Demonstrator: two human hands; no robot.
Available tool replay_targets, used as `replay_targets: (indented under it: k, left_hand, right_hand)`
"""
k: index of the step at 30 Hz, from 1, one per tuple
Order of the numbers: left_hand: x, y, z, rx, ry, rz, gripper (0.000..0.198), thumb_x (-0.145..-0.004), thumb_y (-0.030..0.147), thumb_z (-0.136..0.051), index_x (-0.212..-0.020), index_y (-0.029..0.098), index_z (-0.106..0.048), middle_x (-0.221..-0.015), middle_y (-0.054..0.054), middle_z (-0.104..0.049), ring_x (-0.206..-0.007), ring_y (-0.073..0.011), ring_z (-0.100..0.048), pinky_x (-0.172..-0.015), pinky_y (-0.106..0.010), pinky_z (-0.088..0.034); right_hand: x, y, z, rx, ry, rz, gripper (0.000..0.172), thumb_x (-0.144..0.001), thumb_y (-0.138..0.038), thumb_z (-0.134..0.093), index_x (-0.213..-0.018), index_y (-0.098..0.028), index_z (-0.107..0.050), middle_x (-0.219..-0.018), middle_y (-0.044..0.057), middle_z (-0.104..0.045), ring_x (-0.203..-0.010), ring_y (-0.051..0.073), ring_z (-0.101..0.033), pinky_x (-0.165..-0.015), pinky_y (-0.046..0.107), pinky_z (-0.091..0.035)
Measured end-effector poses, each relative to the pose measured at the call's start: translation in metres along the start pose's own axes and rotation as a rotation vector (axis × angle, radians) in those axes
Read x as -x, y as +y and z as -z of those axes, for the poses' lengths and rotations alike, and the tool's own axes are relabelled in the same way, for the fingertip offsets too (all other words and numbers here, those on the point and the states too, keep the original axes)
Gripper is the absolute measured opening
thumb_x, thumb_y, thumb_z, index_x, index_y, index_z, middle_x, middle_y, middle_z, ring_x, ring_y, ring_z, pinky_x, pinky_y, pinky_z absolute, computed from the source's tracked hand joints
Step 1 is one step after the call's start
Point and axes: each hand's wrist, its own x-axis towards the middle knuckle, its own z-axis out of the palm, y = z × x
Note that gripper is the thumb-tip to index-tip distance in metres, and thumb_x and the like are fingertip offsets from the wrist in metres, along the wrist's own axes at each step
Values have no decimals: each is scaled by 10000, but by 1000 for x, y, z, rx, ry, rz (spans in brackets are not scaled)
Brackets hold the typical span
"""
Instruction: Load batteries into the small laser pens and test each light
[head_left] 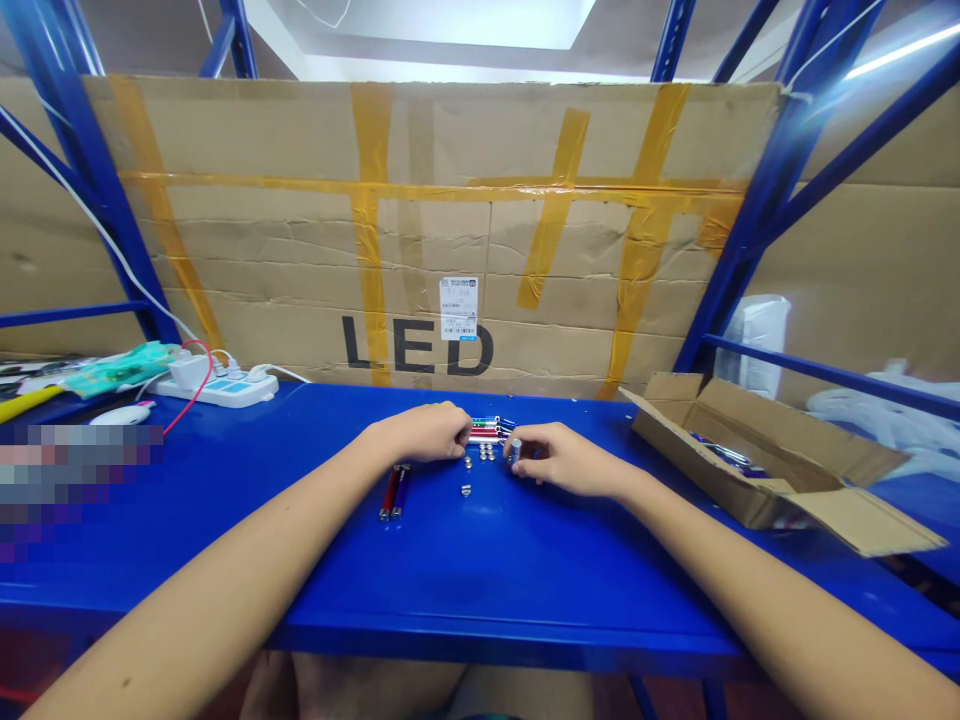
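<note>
My right hand point(559, 462) pinches a small silver cylinder point(516, 450) upright between thumb and fingers, just above or on the blue table. Across from it, my left hand point(437, 432) has its fingers curled together at the near left end of a row of slim coloured tubes point(486, 432); what those fingers hold, if anything, is hidden. Between the hands lie several small round silver pieces point(487, 452), with one more silver piece point(466, 490) closer to me. Below my left wrist, a red tube point(388, 495) and a dark blue tube point(402, 493) lie side by side.
An open cardboard box point(750, 460) with slim metallic items inside stands at the right. A white power strip point(232, 388) with plugs and cables sits at the back left, near a teal bag point(120, 368). A large cardboard sheet point(300, 250) backs the blue table point(570, 570).
</note>
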Motion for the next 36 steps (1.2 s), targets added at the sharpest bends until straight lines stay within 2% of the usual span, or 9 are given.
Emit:
replay_targets:
  k: [5, 8, 15, 21, 28, 32, 36]
  left_hand:
    - [-1, 13, 5, 94, 297, -187, 131, -826, 178, -541, -887, 156, -655, -820, -39, -686, -717, -142, -588, -632, -250, -394]
    - [-4, 24, 2, 159, 373, -279, 124, -857, 183, -543, -909, 148, -650, -848, -38, -687, -758, -140, -596, -664, -250, -415]
    - [-7, 32, -7, 142, 366, -364, 124, -880, 143, -541, -937, 148, -651, -868, -39, -677, -770, -135, -597, -699, -255, -440]
    - [-8, 32, -9, 156, 454, -362, 125, -896, 152, -529, -935, 150, -647, -863, -39, -676, -773, -136, -599, -718, -263, -451]
    - [-9, 33, -15, 105, 434, -422, 166, -901, 146, -502, -968, 143, -654, -947, -72, -667, -873, -164, -612, -774, -286, -461]
    - [-7, 34, -12, 99, 423, -397, 172, -897, 181, -512, -974, 166, -665, -974, -63, -671, -854, -160, -618, -762, -279, -459]
    - [-3, 27, -1, 115, 415, -315, 209, -892, 178, -486, -990, 177, -670, -944, -52, -696, -847, -157, -621, -763, -274, -447]
  right_hand:
    - [-2, 5, -4, -18, 43, -7, 71, -812, -223, -551, -814, -171, -599, -708, -4, -630, -640, 141, -564, -619, 266, -423]
    - [-4, 10, -6, -51, 51, -10, 70, -813, -216, -540, -823, -173, -594, -714, 4, -639, -629, 143, -572, -599, 264, -425]
    - [-4, 13, -5, -49, 62, 1, 103, -823, -225, -543, -869, -163, -612, -734, 16, -648, -620, 138, -575, -599, 265, -438]
    - [-4, 12, -5, -5, 92, -4, 72, -812, -208, -547, -829, -164, -599, -715, 12, -648, -630, 139, -572, -607, 262, -430]
    - [-4, 11, -4, -25, 95, 8, 81, -819, -220, -553, -816, -164, -612, -701, -1, -638, -608, 137, -560, -594, 262, -424]
    - [-6, 17, -1, 51, 158, 59, 99, -818, -188, -554, -820, -166, -650, -755, 9, -643, -649, 140, -567, -637, 268, -435]
    - [-7, 22, 2, 177, 203, 104, 177, -809, -149, -566, -898, -186, -714, -923, 48, -662, -782, 166, -598, -744, 293, -456]
